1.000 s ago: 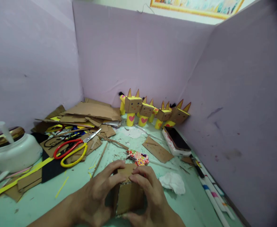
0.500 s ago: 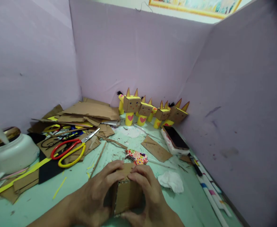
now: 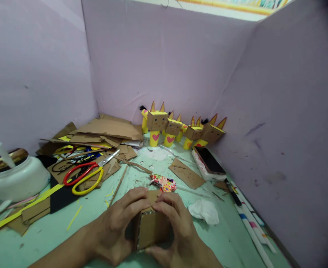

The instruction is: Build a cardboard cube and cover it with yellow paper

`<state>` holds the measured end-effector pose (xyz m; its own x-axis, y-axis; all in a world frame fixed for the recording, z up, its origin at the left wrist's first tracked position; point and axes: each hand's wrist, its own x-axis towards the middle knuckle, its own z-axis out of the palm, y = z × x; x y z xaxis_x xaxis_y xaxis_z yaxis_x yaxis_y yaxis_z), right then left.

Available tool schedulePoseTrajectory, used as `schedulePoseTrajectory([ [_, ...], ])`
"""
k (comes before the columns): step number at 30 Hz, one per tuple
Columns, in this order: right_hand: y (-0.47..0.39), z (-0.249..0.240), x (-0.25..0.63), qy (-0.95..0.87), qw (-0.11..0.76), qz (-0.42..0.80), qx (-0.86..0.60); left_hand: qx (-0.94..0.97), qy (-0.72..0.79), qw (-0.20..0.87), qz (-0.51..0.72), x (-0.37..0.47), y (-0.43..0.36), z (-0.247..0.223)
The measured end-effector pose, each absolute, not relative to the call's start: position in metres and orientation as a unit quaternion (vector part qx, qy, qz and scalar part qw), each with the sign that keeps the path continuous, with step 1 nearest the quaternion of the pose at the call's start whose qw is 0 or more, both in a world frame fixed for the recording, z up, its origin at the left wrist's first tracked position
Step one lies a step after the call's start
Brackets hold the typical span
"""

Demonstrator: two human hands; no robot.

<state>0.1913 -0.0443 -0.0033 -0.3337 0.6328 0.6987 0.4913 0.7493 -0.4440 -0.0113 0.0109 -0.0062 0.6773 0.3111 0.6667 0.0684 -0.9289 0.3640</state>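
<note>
A small brown cardboard box (image 3: 154, 230) is held low in the middle of the view, one face turned toward me. My left hand (image 3: 116, 227) grips its left side, fingers bent over the top edge. On the other side my right hand (image 3: 177, 229) has its fingertips on the top and its thumb near the bottom edge. Just beyond the box lies a colourful patterned wrapped piece (image 3: 164, 183). Crumpled white tissue (image 3: 204, 211) rests right of my right hand. Scissors (image 3: 90, 175) with one red and one yellow handle lie open to the left.
Several yellow cardboard animal figures (image 3: 158, 123) stand at the back wall. Cardboard scraps (image 3: 108, 130) pile up at back left, near a white pot (image 3: 21, 180). A phone (image 3: 210, 160) lies on a white box at right, with white striped tubes (image 3: 250, 227) along the right wall.
The view has shifted slightly, so the surroundings sit a little differently. Both hands keep the same hold on the cardboard box.
</note>
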Motion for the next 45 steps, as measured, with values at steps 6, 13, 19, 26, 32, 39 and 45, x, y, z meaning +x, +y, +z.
schedulePoseTrajectory([
  [6,-0.046,-0.003,0.192,-0.817,0.453,0.08,-0.348,0.897,0.099,0.146,0.405,-0.012,0.012,-0.008],
  [13,-0.045,-0.005,0.193,-0.818,0.456,0.077,-0.343,0.896,0.099,0.135,0.41,-0.013,0.013,-0.011],
  [19,-0.045,-0.009,0.194,-0.823,0.444,0.088,-0.343,0.903,0.094,0.097,0.408,-0.012,0.012,-0.007],
  [26,-0.045,-0.022,0.195,-0.738,0.504,0.165,-0.416,0.888,0.111,0.033,0.445,-0.014,0.016,-0.011],
  [32,-0.038,-0.024,0.189,-0.508,0.573,0.526,-0.371,0.889,0.137,-0.02,0.436,-0.012,0.015,-0.01],
  [39,-0.034,-0.008,0.18,-0.355,0.569,0.68,-0.296,0.887,0.141,-0.071,0.433,-0.005,0.011,-0.013],
  [45,-0.038,-0.001,0.183,-0.289,0.573,0.695,-0.325,0.889,0.133,-0.103,0.427,-0.006,0.011,-0.019],
])
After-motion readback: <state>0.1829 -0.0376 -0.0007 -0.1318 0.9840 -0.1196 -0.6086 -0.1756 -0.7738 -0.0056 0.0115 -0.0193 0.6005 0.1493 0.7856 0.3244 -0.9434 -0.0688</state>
